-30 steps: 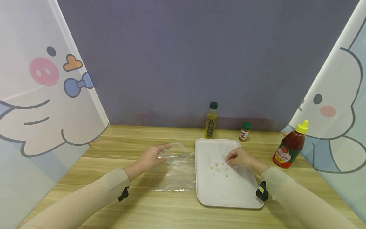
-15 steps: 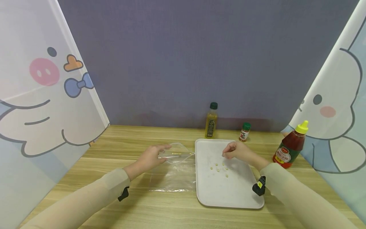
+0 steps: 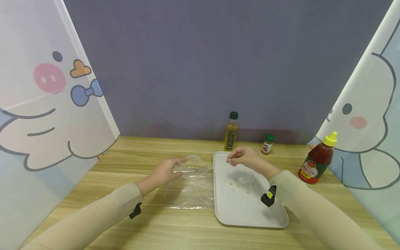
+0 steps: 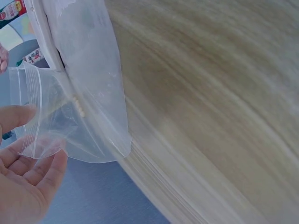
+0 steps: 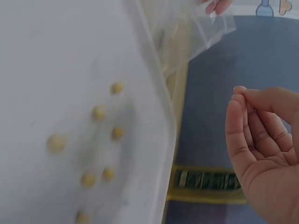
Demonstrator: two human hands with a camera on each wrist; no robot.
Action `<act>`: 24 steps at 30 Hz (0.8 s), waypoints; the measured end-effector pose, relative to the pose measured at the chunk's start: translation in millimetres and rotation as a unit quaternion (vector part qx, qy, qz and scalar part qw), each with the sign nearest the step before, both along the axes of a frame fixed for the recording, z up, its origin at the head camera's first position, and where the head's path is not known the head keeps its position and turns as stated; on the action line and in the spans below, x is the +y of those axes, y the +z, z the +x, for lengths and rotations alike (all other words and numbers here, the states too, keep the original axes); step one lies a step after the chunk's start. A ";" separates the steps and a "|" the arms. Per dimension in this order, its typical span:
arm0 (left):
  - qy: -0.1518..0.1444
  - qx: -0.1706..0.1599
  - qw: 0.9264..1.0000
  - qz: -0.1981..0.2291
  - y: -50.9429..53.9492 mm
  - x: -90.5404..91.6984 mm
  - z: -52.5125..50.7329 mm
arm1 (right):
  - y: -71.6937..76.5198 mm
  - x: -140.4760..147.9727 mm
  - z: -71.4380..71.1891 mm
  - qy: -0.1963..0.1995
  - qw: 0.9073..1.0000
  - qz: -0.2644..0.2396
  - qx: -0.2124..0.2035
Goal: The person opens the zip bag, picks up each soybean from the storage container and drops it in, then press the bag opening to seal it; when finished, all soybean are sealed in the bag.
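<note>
My left hand (image 3: 165, 172) holds the mouth of a clear zip-lock bag (image 3: 189, 194) apart, thumb and fingers on its rim. Inside the bag lie several small yellow beans (image 4: 78, 106). To the right, my right hand (image 3: 245, 159) is over the far left part of a white tray (image 3: 250, 211), thumb and fingertips pinched together. A pale speck shows at those fingertips, apparently a bean; in the right wrist view [the fingertips (image 5: 239, 89)] largely hide it. Several more yellow beans (image 5: 98, 113) lie scattered on the tray.
Behind the tray stand an oil bottle (image 3: 231, 133) with a dark cap and a small green-capped spice jar (image 3: 267, 144). A red sauce bottle (image 3: 316, 163) with a yellow nozzle stands at the right. A dark partition (image 3: 175, 76) rises behind the wooden table (image 3: 150, 222).
From low over the beans on the tray, my right hand has lifted and moved left and away, fingertips still pinched. My left hand and the bag have stayed in place.
</note>
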State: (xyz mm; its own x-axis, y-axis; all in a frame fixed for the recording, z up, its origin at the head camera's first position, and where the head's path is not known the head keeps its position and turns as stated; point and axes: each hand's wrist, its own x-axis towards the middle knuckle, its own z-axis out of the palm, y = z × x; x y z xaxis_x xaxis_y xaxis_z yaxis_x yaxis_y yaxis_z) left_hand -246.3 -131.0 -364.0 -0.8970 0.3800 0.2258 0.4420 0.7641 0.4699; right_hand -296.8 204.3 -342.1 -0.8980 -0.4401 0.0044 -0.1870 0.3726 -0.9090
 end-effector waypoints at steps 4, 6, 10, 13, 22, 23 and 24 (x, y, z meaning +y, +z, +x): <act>0.000 0.002 1.000 0.000 -0.5 -0.5 -0.4 | 6.1 -19.4 0.8 0.013 1.000 -0.023 0.005; -0.001 0.003 1.000 0.000 -1.1 -0.5 -0.5 | 8.4 -30.0 1.6 0.019 0.999 -0.033 0.005; 0.000 0.001 1.000 -0.002 -1.9 -0.3 -0.6 | 10.4 -53.1 2.7 0.018 0.999 -0.039 0.000; 0.003 -0.002 1.000 -0.001 -1.3 0.3 -0.8 | 9.4 -72.6 4.1 0.015 0.999 -0.037 -0.001; -0.003 -0.011 1.000 0.000 1.1 1.6 -1.4 | 5.5 -109.9 8.5 -0.028 0.997 0.055 0.043; -0.003 -0.011 1.000 0.002 1.0 1.5 -1.4 | 6.2 -110.8 9.2 -0.034 0.997 0.060 0.044; -0.003 -0.009 1.000 0.001 0.8 1.4 -1.4 | 7.1 -110.7 10.3 -0.038 0.996 0.063 0.043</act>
State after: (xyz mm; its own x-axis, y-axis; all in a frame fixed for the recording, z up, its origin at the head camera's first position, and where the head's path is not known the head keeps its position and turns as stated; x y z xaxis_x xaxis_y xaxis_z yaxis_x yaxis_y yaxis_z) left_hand -247.7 -129.6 -363.1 -0.8992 0.3840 0.2098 0.4369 0.7607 0.4801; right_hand -286.5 93.6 -335.0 -0.9274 -0.3728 0.0317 -0.2291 0.4988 -0.8359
